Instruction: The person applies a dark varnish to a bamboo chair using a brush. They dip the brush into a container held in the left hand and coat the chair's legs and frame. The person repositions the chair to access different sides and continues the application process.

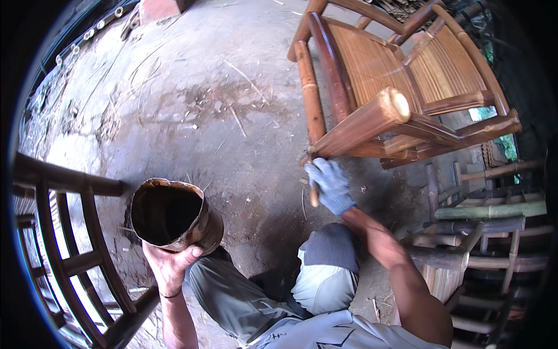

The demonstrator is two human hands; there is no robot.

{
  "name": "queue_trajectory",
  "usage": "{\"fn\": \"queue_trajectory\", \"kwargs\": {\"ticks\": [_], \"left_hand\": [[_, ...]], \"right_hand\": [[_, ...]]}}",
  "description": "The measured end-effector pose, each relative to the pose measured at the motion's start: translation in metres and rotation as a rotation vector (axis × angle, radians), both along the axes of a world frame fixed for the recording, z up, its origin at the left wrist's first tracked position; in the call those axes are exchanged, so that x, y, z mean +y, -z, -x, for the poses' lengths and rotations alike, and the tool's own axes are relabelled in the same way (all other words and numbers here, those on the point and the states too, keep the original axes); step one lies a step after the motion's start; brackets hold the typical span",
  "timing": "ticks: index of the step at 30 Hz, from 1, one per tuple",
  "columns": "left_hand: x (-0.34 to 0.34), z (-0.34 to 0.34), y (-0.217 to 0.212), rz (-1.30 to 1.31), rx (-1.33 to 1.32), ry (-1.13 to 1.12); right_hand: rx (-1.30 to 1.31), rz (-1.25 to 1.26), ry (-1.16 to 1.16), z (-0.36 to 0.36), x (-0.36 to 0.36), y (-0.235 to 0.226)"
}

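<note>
My left hand [167, 264] is wrapped round the lower side of a rusty, ragged-rimmed can [210, 227], dark inside; its contents cannot be made out. In a grey-blue knitted glove, my right hand [330, 183] closes on a brush, whose wooden handle [314, 195] sticks out below the fist. The brush's head is mostly hidden and meets the end of a leg of a bamboo chair [372, 125]. That chair lies tipped over in front of me on the right, its brown surface glossy in places.
A dark bamboo frame [64, 232] stands close by my left arm. Stacked bamboo furniture [488, 232] crowds the right side behind my elbow. Bamboo scraps lie scattered on the stained concrete floor [232, 116]. A reddish block [158, 10] is at the far left.
</note>
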State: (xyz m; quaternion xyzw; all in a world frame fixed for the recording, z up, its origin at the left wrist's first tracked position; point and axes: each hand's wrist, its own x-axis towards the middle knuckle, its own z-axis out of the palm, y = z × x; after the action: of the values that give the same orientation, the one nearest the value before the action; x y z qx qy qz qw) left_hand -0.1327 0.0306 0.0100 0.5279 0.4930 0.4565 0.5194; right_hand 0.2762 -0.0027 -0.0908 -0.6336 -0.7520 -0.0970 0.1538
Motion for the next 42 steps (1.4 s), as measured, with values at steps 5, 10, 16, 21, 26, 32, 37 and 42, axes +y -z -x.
{"fn": "queue_trajectory", "kwargs": {"ticks": [5,10,16,21,26,32,37,42], "left_hand": [[0.013,-0.029,-0.010,0.009,-0.078,0.085],[0.024,-0.053,-0.036,-0.015,-0.091,0.119],[0.034,-0.083,-0.060,-0.085,-0.052,0.129],[0.037,-0.103,-0.091,-0.094,-0.044,0.202],[0.051,-0.122,-0.055,-0.191,-0.012,0.179],[0.060,-0.145,-0.077,-0.173,-0.032,0.248],[0.068,-0.158,-0.094,-0.183,-0.036,0.294],[0.056,-0.178,-0.106,-0.198,-0.085,0.313]], "right_hand": [[0.091,-0.357,-0.008,-0.013,-0.025,-0.185],[0.162,-0.491,-0.002,-0.012,-0.043,-0.254],[1.071,-0.546,0.333,-0.071,-0.028,-0.283],[0.351,-0.193,-0.326,-0.100,0.042,-0.275],[0.286,-0.054,-0.449,-0.108,-0.033,-0.301],[0.239,-0.364,0.228,-0.208,-0.151,-0.360],[0.242,-0.813,0.780,-0.329,-0.191,-0.444],[0.497,-0.946,0.682,-0.426,-0.182,-0.462]]}}
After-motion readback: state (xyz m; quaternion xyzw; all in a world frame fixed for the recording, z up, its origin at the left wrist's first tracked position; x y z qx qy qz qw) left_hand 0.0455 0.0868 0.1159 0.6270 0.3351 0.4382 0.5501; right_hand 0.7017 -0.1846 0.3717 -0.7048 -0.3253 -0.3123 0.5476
